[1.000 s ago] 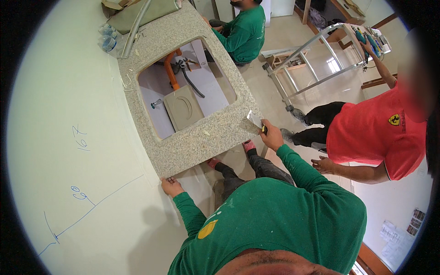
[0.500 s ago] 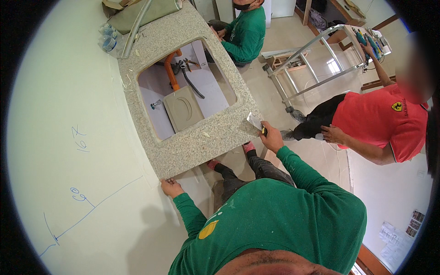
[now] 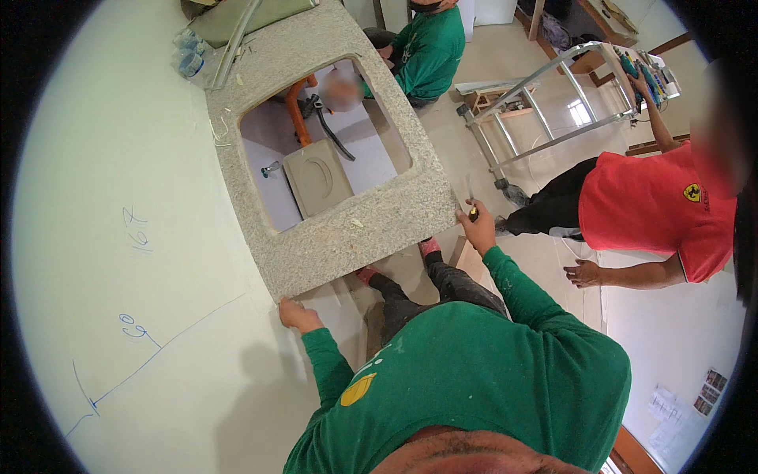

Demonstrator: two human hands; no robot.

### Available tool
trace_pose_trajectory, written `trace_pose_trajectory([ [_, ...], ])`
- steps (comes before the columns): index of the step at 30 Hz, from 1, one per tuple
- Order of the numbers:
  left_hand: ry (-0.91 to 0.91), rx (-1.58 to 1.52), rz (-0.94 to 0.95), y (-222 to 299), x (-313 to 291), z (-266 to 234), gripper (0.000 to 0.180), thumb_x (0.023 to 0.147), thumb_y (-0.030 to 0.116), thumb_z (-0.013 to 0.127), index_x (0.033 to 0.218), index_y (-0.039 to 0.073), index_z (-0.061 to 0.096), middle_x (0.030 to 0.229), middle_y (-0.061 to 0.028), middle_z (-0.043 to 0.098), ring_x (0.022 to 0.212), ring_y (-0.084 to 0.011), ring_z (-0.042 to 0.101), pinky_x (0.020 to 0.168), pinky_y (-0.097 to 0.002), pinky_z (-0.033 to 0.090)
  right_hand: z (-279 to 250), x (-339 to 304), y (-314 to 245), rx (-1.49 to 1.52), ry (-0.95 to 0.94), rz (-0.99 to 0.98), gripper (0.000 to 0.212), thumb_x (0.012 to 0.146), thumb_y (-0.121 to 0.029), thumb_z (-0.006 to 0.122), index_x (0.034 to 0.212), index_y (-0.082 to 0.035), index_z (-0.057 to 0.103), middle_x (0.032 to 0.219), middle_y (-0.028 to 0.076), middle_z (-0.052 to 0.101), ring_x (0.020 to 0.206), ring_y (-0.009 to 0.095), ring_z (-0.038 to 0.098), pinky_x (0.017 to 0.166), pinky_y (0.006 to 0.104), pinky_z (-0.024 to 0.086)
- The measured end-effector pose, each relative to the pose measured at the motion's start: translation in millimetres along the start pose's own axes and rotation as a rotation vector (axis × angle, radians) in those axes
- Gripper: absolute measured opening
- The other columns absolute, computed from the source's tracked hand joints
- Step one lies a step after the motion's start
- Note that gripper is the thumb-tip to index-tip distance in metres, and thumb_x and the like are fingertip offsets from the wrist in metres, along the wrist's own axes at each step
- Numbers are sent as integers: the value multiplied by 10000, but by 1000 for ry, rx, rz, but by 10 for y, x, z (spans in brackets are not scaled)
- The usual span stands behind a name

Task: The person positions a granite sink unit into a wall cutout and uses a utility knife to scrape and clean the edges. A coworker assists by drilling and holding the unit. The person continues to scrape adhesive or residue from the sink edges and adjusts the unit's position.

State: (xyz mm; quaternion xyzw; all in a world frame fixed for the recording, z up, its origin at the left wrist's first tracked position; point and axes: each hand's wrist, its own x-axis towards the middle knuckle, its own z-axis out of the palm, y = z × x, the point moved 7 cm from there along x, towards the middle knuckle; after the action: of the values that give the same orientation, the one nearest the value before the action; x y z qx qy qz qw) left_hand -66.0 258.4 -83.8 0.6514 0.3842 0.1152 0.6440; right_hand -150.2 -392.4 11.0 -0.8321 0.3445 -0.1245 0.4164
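Observation:
A speckled granite countertop (image 3: 379, 225) with a rectangular cut-out lies in front of me. My left hand (image 3: 298, 316) has its fingers closed round the near left corner, close to the wall; its fingertips are partly hidden. At the near right corner is my right hand (image 3: 477, 229), wrapped round a putty knife (image 3: 474, 213) with a yellow and black handle. Its thin blade points away from me, seen nearly edge-on. That hand also touches the slab's edge. Through the cut-out show an orange pipe (image 3: 295, 110), a dark hose (image 3: 333, 133) and a beige plastic box (image 3: 317, 180).
A co-worker in green (image 3: 430, 55) crouches beyond the slab, one arm reaching under the cut-out. Another in red (image 3: 639, 193) stands at right beside an aluminium stepladder (image 3: 545, 118). Plastic bottles (image 3: 188, 59) and a metal strip (image 3: 235, 46) lie at the slab's far left.
The putty knife has turned from showing its flat blade to nearly edge-on. The crouching co-worker's arm has come in under the cut-out. The red-shirted person's lower hand has dropped.

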Motion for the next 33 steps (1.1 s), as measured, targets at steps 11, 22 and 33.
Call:
trace_pose_trajectory([
  [11,-812,891,1143,1376,-2174,3151,484,956,408,730,1220,2,713,1249,-217,671,1220,-410,596,1113,-533,395,212,-75,179,135,-217,357,383,937,-353,811,939,9,683,668,35,610,560,138,564,533,331,465],
  [22,-1050,1106,858,974,-2047,4093,676,870,591,772,1131,-32,753,1207,-213,705,1171,-397,623,1020,-506,482,270,152,286,104,-461,257,420,984,-421,768,891,-50,593,654,-4,538,516,97,479,463,307,403],
  [33,-1228,1017,791,686,-1890,4334,649,894,573,751,1152,-23,743,1088,-227,751,1054,-414,684,907,-520,541,76,460,-143,-304,-464,35,489,954,-442,757,995,34,657,853,229,729,775,360,717,721,468,547],
])
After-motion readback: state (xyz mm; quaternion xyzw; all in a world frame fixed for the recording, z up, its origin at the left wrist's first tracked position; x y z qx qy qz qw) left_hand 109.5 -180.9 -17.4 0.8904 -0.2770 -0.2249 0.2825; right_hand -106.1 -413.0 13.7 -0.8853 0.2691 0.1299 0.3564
